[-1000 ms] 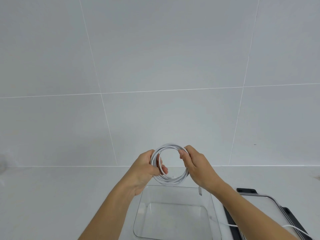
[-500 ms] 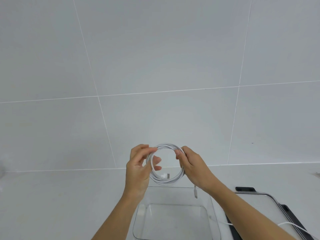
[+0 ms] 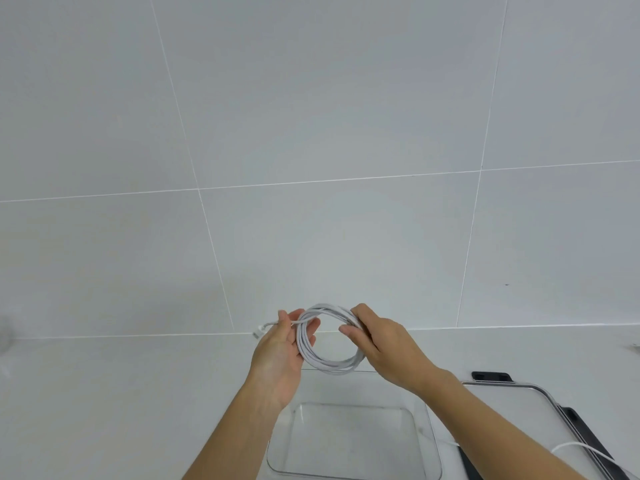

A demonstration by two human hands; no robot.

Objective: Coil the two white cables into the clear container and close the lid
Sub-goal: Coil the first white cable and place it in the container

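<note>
A white cable is wound into a round coil and held in the air above the clear container. My left hand grips the coil's left side, and the cable's plug end sticks out to the left past the fingers. My right hand pinches the coil's right side. The open container stands on the white counter below, with nothing inside it. Its lid, clear with black latches, lies flat to the right. A second white cable curves across the lid, partly hidden by my right forearm.
A white tiled wall rises right behind the counter. A blurred pale object sits at the far left edge, and a small item shows at the far right edge.
The plug end that hung below the coil on the right is now pulled through and out to the left of my left hand. Both hands have shifted a little on the coil.
</note>
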